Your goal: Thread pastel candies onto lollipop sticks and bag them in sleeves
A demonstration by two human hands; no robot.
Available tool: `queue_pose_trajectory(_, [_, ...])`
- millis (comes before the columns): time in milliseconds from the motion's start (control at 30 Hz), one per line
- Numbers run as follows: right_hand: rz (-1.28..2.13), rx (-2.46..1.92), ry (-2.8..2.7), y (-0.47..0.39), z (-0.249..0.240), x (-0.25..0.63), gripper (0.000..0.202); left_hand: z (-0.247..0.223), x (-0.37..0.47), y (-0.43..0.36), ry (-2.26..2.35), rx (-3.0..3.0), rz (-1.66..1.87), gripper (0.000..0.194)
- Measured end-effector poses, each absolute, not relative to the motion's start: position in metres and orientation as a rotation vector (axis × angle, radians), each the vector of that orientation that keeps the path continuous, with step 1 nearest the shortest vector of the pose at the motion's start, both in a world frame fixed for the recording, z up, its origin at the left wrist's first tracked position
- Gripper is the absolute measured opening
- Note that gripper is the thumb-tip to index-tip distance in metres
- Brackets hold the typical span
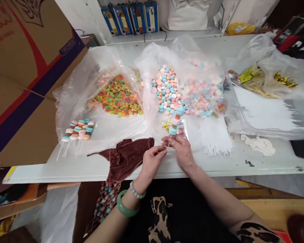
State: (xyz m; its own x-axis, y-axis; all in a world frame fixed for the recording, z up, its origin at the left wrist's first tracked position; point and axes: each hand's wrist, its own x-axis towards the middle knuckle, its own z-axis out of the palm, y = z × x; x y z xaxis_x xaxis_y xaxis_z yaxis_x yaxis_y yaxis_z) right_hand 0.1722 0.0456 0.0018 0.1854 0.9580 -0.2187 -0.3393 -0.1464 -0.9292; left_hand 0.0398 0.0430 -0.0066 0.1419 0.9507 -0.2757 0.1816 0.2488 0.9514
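Upright over the table's front part stands a candy skewer, with pastel button-shaped candies and small coloured rings threaded on a white stick. My right hand pinches its stick just under the lowest candy. With thumb and finger pressed together, my left hand is at the stick's lower end; the fingertips hide the end itself. Behind the skewer lie gold twist ties and a printed silver packet. A brown cloth lies just left of my left hand. Several finished skewers rest in a stack at the left.
Open plastic bags hold ring candies and pastel button candies. White sticks lie in a bundle right of my hands, with more sticks in a bag. A cardboard box rises at the left. Blue boxes line the shelf.
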Motion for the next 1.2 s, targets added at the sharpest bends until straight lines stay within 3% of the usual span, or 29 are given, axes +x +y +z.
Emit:
queue_pose_trajectory(167, [1.006,-1.202,-0.583,0.052,0.002,0.243,0.010,-0.007,0.098,0.059,1.410,2.247,0.425,0.025])
queue_pose_trajectory(300, [0.938,-1.251,-0.500,0.049,0.002,0.267,0.011,-0.025,0.131,0.077,1.515,2.466,0.208,0.037])
queue_pose_trajectory(467, [1.022,-1.293,-0.503,0.046,-0.007,0.265,0.012,-0.045,0.123,0.081,1.424,2.132,0.604,0.026])
queue_pose_trajectory(633, [1.183,-1.287,-0.417,0.049,-0.009,0.247,0.028,-0.034,0.105,0.076,1.378,1.694,1.037,0.025])
queue_pose_trajectory(733, [1.269,-1.259,-0.409,0.050,-0.003,0.232,0.036,-0.018,0.097,0.069,1.435,1.648,1.041,0.023])
queue_pose_trajectory(833, [1.228,-1.307,-0.446,0.052,-0.002,0.222,0.031,-0.006,0.087,0.060,1.378,1.581,1.032,0.024])
queue_pose_trajectory(1000, [1.332,-1.351,-0.523,0.058,0.002,0.215,0.031,0.004,0.066,0.058,1.316,1.163,1.054,0.051])
queue_pose_trajectory(1133, [1.534,-1.313,-0.644,0.066,0.018,0.201,0.028,0.006,0.047,0.066,1.044,0.723,0.654,0.043])
queue_pose_trajectory(1200, [1.590,-1.281,-0.700,0.070,0.022,0.193,0.026,0.005,0.040,0.067,0.977,0.649,0.636,0.038])
